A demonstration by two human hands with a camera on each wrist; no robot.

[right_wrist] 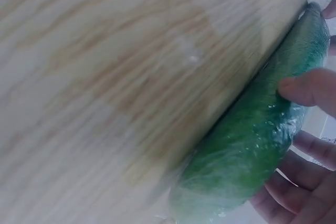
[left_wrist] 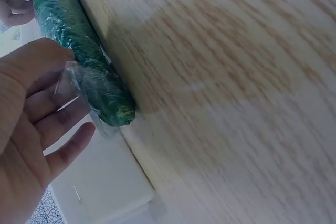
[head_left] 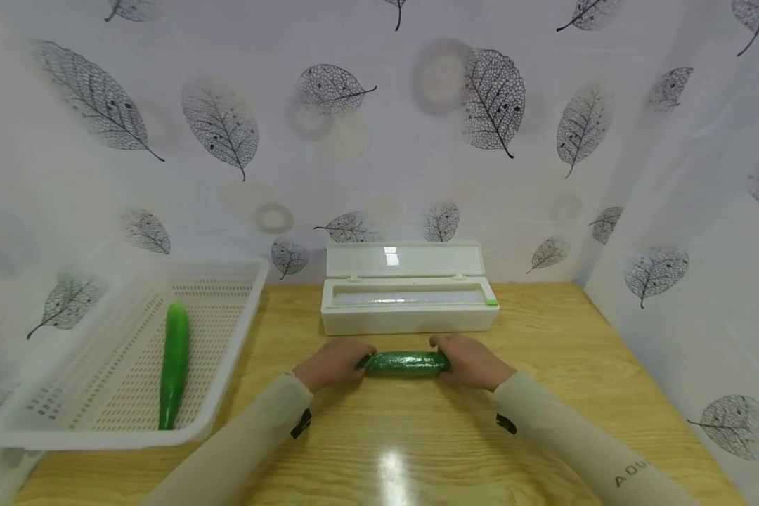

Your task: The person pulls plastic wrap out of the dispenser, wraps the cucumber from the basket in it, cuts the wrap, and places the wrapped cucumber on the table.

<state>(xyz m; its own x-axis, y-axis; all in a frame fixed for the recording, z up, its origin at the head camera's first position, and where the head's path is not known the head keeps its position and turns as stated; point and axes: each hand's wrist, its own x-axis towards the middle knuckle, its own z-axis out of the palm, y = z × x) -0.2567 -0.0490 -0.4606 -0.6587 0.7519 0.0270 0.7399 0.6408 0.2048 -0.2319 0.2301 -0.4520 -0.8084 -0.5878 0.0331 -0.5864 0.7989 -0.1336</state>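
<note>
A dark green cucumber (head_left: 406, 363), wrapped in shiny cling film, lies crosswise on the wooden table. At its left end is my left hand (head_left: 338, 360), thumb and fingers about the cucumber and the loose film (left_wrist: 79, 85) that sticks out past the tip. My right hand (head_left: 474, 360) holds the other end, its thumb (right_wrist: 304, 90) on top and the fingers along the far side. Just behind both hands stands a white cling film box (head_left: 407, 322), its lid (head_left: 411, 260) raised and a green slider (head_left: 491, 302) at the right of its front edge.
On the left, a white plastic basket (head_left: 228, 372) with a perforated bottom holds another long green cucumber (head_left: 176, 365). A leaf-patterned curtain (head_left: 379, 161) hangs behind the table (head_left: 544, 422) and along its right side.
</note>
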